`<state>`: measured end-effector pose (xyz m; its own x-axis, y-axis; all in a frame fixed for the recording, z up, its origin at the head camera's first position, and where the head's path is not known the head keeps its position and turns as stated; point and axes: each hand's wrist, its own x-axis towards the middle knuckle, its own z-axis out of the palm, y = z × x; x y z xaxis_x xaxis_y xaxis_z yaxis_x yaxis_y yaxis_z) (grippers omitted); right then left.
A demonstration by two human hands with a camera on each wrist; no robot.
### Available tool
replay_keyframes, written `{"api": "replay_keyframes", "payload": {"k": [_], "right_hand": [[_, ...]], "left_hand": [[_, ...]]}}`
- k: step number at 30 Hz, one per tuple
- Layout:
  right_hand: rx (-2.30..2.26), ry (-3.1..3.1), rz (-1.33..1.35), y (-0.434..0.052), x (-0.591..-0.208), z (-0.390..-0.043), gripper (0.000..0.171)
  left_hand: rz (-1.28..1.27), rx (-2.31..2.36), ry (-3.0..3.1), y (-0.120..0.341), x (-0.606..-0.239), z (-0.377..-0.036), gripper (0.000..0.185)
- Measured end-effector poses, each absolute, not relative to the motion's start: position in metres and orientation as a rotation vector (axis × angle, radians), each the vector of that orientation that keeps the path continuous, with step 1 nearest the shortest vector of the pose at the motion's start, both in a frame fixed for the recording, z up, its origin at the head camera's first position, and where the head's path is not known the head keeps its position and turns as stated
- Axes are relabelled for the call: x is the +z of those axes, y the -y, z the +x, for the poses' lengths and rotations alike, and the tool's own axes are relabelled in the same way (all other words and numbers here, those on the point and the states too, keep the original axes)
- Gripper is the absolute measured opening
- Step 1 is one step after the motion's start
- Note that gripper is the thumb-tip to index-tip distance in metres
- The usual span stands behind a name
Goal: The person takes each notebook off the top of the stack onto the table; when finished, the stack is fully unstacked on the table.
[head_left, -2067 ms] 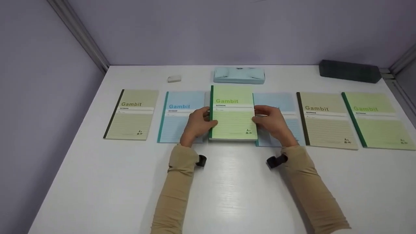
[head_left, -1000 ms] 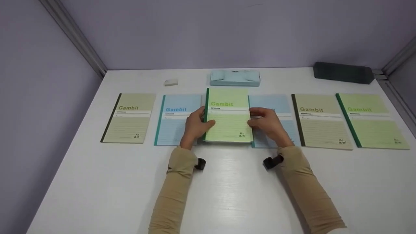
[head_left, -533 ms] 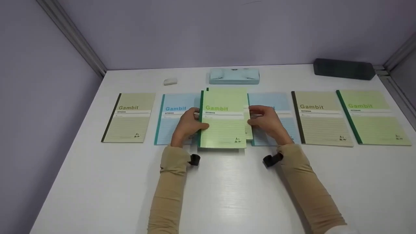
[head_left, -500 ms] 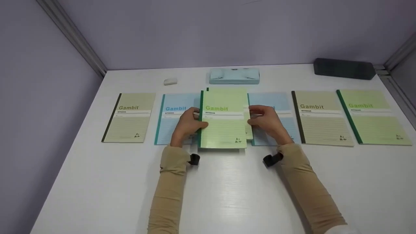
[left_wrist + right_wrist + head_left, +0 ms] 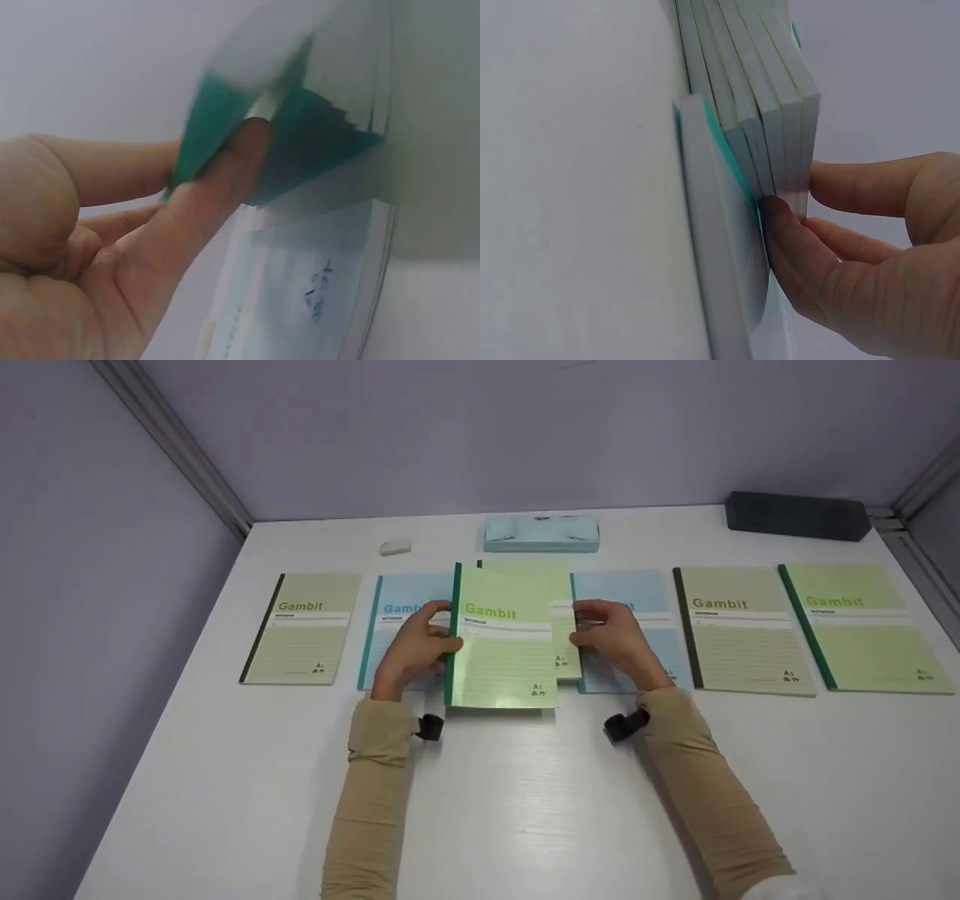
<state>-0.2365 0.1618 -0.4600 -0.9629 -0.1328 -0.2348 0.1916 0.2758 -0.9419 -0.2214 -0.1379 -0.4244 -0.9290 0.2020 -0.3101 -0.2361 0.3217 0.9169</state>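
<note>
**Two hands on a pile of green notebooks**

The left hand (image 5: 415, 649) pinches the top green notebook (image 5: 504, 641) by its dark green spine, thumb on the cover, fingers (image 5: 225, 176) under it. This notebook sits a bit to the left & nearer the person than the rest of the pile.

The right hand (image 5: 609, 639) holds the right edge of the green notebook stack (image 5: 564, 619) below. In the right wrist view the thumb (image 5: 862, 184) is on top & a finger presses the page edges. The stack (image 5: 769, 97) shows several notebooks, edges nearly even.

The stack lies in the middle of the white table (image 5: 525, 810), partly over a blue notebook (image 5: 397, 622) on the left & another blue notebook (image 5: 637, 622) on the right.

Also in the row: a tan notebook (image 5: 304, 626) far left, then on the right a 2nd tan notebook (image 5: 739, 630) & a green notebook (image 5: 862, 626). Behind the row are a light blue pencil case (image 5: 541, 532), a small white eraser (image 5: 395, 547) & a dark case (image 5: 796, 515) near the wall.
</note>
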Motion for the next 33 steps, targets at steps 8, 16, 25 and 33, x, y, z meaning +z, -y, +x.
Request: {"api": "replay_keyframes", "payload": {"k": [8,16,25,33], "right_hand": [[-1.749,-2.281,0.024,-0.164,-0.459,-0.237,0.059],[-1.763,-2.254,0.015,-0.162,-0.46,-0.237,0.06],[-1.765,-2.244,0.034,-0.16,-0.46,-0.236,0.06],[-1.737,-2.274,0.026,-0.162,-0.458,-0.237,0.058]], "left_hand": [[0.034,1.833,-2.168,0.168,-0.403,-0.201,0.062],[0.024,1.872,-2.248,0.208,-0.384,-0.172,0.062],[-0.059,1.868,-2.366,0.273,-0.372,-0.138,0.061],[-0.197,1.939,-2.307,0.324,-0.374,-0.1,0.064]]}}
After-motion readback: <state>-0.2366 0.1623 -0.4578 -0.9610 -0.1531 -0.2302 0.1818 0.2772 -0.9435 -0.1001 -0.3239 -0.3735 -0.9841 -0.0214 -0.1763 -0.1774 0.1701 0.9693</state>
